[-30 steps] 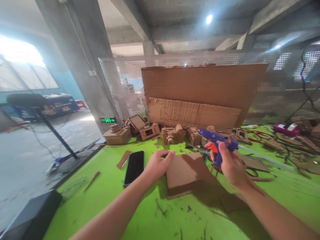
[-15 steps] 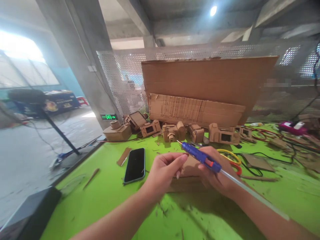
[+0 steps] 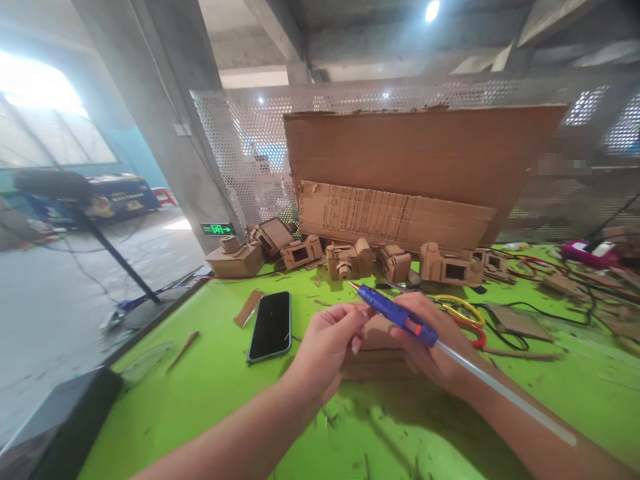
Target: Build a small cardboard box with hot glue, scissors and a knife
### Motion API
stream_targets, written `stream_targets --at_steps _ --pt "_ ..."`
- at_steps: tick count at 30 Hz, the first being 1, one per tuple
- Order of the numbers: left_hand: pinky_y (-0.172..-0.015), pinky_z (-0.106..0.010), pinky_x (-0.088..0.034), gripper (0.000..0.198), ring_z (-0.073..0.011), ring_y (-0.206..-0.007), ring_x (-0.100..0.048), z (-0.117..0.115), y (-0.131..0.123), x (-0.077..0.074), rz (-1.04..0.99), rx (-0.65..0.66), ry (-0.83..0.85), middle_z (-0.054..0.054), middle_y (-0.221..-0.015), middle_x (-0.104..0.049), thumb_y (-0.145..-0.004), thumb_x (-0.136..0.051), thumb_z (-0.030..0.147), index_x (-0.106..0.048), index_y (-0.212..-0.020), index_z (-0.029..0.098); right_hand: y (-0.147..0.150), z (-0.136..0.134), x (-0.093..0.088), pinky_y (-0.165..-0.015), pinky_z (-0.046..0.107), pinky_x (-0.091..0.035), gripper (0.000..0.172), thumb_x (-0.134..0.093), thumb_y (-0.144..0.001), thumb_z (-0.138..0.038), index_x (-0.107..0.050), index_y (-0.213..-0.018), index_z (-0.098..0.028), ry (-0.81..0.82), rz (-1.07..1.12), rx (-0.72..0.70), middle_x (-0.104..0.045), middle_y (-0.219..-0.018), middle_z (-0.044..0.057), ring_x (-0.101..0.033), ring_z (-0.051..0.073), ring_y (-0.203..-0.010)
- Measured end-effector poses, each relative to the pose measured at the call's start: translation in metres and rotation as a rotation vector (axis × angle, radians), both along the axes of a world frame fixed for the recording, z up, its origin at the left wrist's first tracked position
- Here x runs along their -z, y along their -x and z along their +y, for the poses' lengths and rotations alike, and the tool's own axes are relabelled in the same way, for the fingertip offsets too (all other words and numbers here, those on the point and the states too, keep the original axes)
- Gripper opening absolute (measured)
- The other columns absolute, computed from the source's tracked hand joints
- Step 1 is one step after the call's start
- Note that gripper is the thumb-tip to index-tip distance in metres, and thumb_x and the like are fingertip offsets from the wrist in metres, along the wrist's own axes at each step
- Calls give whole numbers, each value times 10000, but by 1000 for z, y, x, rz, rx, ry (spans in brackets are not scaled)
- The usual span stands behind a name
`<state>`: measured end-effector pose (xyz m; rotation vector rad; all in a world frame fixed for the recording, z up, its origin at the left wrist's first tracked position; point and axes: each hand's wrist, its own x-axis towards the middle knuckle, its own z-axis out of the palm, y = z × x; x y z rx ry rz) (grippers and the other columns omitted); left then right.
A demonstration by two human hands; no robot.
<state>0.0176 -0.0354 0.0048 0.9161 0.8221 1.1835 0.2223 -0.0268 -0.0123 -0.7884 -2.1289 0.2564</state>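
My right hand point(image 3: 433, 333) is wrapped round a blue hot glue gun point(image 3: 400, 315), its metal tip pointing up and to the left. A long, clear glue stick point(image 3: 505, 390) runs out of its back end over my right forearm. Just left of the gun's front part, my left hand point(image 3: 333, 340) is closed in a pinch, thumb against forefinger; what lies between them is too small to make out. Beneath both hands sits a cardboard box point(image 3: 375, 367) on the green table point(image 3: 210, 413), partly covered by the fingers.
Several cardboard model cameras point(image 3: 347, 259) line the table's back edge before a large cardboard sheet point(image 3: 415, 150). A phone point(image 3: 270, 327) lies to the left, near a wooden stick point(image 3: 183, 350). On the right are yellow-handled scissors point(image 3: 463, 308), cables and cardboard scraps point(image 3: 520, 323).
The glue gun and both hands have shifted slightly left in the picture. My grips look the same, and the view has tilted a little.
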Motion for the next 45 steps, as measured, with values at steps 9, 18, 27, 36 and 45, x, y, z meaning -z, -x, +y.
stream_targets --at_steps 9,18,27,36,45 --pt "-449 -199 -267 270 -56 -441 -382 -4 7 -1 164 78 -160 34 -527 -551 -771 -835 401 -720 -736 160 -7 3 -1 -745 334 -479 168 -493 -1058 -375 -578 -1082 -232 -11 95 327 -622 -912 43 -603 221 -801" --pt "-555 -216 -430 184 -92 -558 -548 -24 4 8 570 610 -657 -5 -647 -632 -750 -849 313 -767 -753 148 -12 8 7 -631 330 -412 280 -453 -1068 -455 -602 -994 -230 80 181 351 -555 -725 4 -551 197 -632" --pt "-684 -263 -519 193 -164 -708 -662 -19 6 3 654 658 -809 -101 -799 -746 -896 -729 313 -811 -893 139 -11 7 6 -675 338 -420 241 -469 -1066 -433 -584 -976 -240 77 165 321 -573 -764 13 -568 207 -695" --pt "-683 -265 -542 185 -168 -756 -694 -19 8 -8 503 536 -517 -116 -947 -789 -867 -755 292 -819 -987 166 -11 6 3 -752 343 -465 180 -478 -1063 -395 -576 -1044 -245 28 134 293 -628 -896 36 -610 223 -807" --pt "-344 -146 -263 385 -25 -362 -425 -4 0 2 81 175 -29 23 -555 -611 -804 -831 486 -683 -716 141 -10 6 -4 -889 378 -527 239 -569 -1030 -359 -565 -1244 -251 -90 -37 32 -686 -1137 94 -654 263 -1031"
